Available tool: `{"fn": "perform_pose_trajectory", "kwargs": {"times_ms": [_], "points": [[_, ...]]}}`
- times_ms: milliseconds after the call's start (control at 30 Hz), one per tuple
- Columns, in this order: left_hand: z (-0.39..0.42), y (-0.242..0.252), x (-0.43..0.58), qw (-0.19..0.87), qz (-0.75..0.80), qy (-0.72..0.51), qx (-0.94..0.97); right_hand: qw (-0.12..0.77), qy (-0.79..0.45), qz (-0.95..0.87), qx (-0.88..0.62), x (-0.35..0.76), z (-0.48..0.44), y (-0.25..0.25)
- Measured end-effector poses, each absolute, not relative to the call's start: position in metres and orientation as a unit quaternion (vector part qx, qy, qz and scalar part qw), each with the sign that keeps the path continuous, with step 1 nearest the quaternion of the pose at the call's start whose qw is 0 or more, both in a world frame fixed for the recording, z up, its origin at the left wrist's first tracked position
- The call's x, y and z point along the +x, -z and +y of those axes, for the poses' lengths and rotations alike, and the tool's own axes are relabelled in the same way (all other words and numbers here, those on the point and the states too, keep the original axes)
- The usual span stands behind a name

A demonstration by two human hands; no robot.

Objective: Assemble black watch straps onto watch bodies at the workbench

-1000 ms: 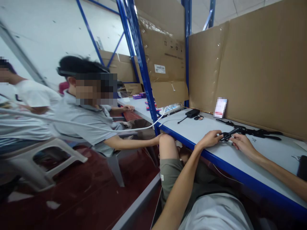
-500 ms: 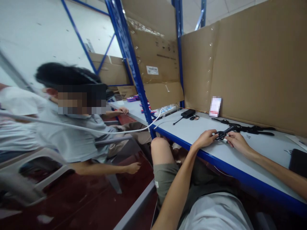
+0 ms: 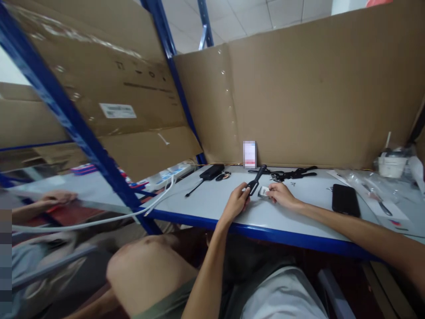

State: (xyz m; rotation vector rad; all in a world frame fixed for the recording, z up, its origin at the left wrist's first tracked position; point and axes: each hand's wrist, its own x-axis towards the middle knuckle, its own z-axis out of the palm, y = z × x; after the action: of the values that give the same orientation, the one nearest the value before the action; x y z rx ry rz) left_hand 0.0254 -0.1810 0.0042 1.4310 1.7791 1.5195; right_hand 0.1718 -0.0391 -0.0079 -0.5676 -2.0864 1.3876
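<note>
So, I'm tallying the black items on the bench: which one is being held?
The slim black tool in the left hand; the black phone, the charger brick and the straps lie untouched on the table.

Black phone (image 3: pixel 345 200), white power strip (image 3: pixel 168 175), perhaps a tub (image 3: pixel 392 165) against cardboard (image 3: pixel 299 97).

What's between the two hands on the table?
Head view: a small white piece touched by the right hand, and the lower end of the black tool held by the left hand.
</note>
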Motion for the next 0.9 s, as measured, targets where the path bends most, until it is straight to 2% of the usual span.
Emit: {"fn": "perform_pose_trajectory", "kwargs": {"times_ms": [200, 533, 767, 900], "points": [[-0.182, -0.008, 0.024, 0.237, 0.608, -0.568, 0.501, 0.292, -0.52, -0.764, -0.244, 0.173, -0.044, 0.001], [-0.18, -0.012, 0.03, 0.289, 0.653, -0.509, 0.481, 0.281, -0.542, -0.765, -0.207, 0.176, -0.046, -0.002], [-0.182, -0.012, 0.034, 0.274, 0.639, -0.519, 0.497, 0.247, -0.572, -0.757, -0.198, 0.179, -0.046, -0.006], [-0.178, -0.006, 0.029, 0.279, 0.637, -0.543, 0.471, 0.275, -0.562, -0.746, -0.226, 0.18, -0.046, -0.005]]}}
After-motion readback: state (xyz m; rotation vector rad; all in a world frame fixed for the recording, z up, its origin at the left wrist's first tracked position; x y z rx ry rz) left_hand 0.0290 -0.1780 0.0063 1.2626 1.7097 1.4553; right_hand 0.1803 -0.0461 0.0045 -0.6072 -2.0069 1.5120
